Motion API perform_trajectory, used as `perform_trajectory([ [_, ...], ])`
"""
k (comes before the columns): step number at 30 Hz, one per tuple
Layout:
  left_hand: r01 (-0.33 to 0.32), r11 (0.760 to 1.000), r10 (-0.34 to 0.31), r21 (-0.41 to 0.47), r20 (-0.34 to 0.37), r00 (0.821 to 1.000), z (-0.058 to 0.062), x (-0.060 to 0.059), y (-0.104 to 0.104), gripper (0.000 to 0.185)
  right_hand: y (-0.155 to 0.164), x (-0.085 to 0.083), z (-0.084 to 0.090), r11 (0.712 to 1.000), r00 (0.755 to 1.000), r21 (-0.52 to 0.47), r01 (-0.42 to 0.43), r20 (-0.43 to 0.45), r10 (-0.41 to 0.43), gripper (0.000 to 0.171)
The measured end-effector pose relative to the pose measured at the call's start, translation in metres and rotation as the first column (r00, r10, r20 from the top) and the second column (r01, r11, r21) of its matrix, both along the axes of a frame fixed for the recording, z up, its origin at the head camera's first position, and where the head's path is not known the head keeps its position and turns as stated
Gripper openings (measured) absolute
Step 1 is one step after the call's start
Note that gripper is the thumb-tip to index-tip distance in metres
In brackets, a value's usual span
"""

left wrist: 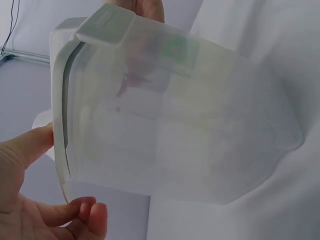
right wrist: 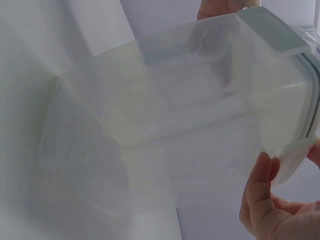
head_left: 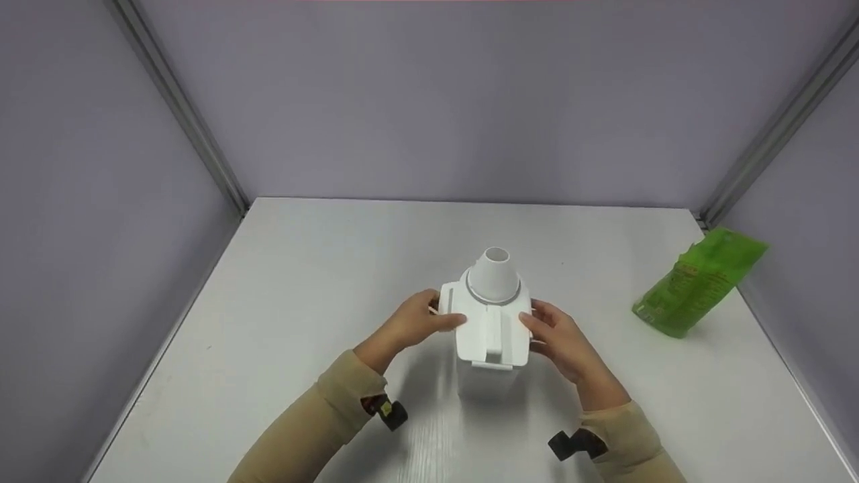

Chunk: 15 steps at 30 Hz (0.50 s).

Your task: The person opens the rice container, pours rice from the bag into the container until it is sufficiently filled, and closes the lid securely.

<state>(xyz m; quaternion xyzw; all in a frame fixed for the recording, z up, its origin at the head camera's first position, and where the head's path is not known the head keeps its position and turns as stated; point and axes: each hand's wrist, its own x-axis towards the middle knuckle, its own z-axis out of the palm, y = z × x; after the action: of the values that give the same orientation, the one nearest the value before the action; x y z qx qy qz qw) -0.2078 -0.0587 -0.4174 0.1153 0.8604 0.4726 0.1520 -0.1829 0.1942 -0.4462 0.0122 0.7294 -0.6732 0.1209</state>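
The translucent dispenser container stands upright on the white desk, directly between the two hands, with its white lid and cone-shaped spout on top, the spout just beyond the fingertips. The left hand holds the container's left side at lid height, its thumb lying over the lid's edge and its fingers curled against the wall. In the left wrist view the thumb touches the lid rim and the fingers curl under it. The right hand does the same on the opposite side, its fingers bent round the lid's right edge; the right wrist view shows fingertips pressed to the corner of the rim. So each grip is closed around the container rather than spread flat.

A green pouch stands well to the right of the right hand, near the desk's far right corner, untouched and apparently still sealed, though its top is too small to tell for sure.

Judging from this, the work looks to be at an early stage: the container appears empty through its clear wall, the lid sits in place with its front clasp down, and the pouch has not been brought near.
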Motion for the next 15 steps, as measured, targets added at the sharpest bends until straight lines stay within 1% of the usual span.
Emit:
perform_trajectory([
  [2,0.007,1.000,-0.007,0.027,-0.003,1.000,-0.003,0.000,0.000,0.064,0.001,0.000,-0.001,1.000,1.000,0.010,-0.003,-0.004,0.003,0.064],
  [3,0.009,0.999,-0.008,0.037,-0.021,1.000,-0.004,0.001,0.000,0.069,0.001,0.000,-0.001,1.000,1.000,0.016,-0.008,-0.008,0.008,0.064],
  [4,0.008,0.999,-0.006,0.041,-0.055,0.998,-0.005,0.001,0.000,0.073,0.001,-0.001,-0.002,1.000,1.000,0.017,-0.005,-0.010,0.005,0.065],
  [5,0.005,1.000,-0.002,0.031,-0.103,0.995,-0.006,0.003,0.001,0.076,0.001,-0.001,-0.003,1.000,1.000,0.018,-0.007,-0.012,0.007,0.065],
  [6,0.004,1.000,-0.003,0.007,-0.171,0.985,-0.006,0.005,0.002,0.077,0.002,-0.001,-0.003,1.000,1.000,0.019,-0.003,-0.013,0.003,0.065],
  [7,-0.002,0.999,-0.006,-0.032,-0.246,0.969,-0.006,0.007,0.003,0.077,0.002,-0.001,-0.004,1.000,1.000,0.023,-0.007,-0.015,0.007,0.065],
  [8,-0.006,0.997,-0.020,-0.078,-0.328,0.944,-0.006,0.011,0.005,0.074,0.002,-0.002,-0.004,1.000,1.000,0.025,-0.005,-0.017,0.005,0.065],
  [9,0.011,0.989,-0.071,-0.146,-0.408,0.910,-0.006,0.015,0.007,0.070,0.002,-0.002,-0.004,1.000,1.000,0.024,-0.009,-0.020,0.010,0.065],
  [10,0.023,0.974,-0.130,-0.224,-0.475,0.870,-0.005,0.019,0.009,0.067,0.002,-0.003,-0.005,1.000,1.000,0.022,-0.007,-0.020,0.008,0.065],
  [11,0.033,0.951,-0.198,-0.306,-0.527,0.826,-0.004,0.024,0.011,0.063,0.001,-0.003,-0.005,1.000,1.000,0.023,-0.013,-0.023,0.013,0.064],
  [12,0.041,0.924,-0.266,-0.380,-0.563,0.783,-0.003,0.029,0.013,0.061,0.001,-0.004,-0.005,1.000,1.000,0.022,-0.014,-0.026,0.015,0.064],
  [13,0.051,0.895,-0.328,-0.444,-0.576,0.749,-0.002,0.033,0.015,0.060,0.001,-0.004,-0.005,1.000,0.999,0.018,-0.018,-0.026,0.019,0.063],
  [14,0.060,0.862,-0.387,-0.503,-0.577,0.719,-0.001,0.037,0.016,0.060,0.000,-0.004,-0.005,1.000,1.000,0.013,-0.017,-0.024,0.017,0.062],
  [15,0.066,0.827,-0.438,-0.558,-0.568,0.697,0.000,0.040,0.017,0.062,0.000,-0.005,-0.004,1.000,1.000,0.009,-0.019,-0.023,0.020,0.062],
])
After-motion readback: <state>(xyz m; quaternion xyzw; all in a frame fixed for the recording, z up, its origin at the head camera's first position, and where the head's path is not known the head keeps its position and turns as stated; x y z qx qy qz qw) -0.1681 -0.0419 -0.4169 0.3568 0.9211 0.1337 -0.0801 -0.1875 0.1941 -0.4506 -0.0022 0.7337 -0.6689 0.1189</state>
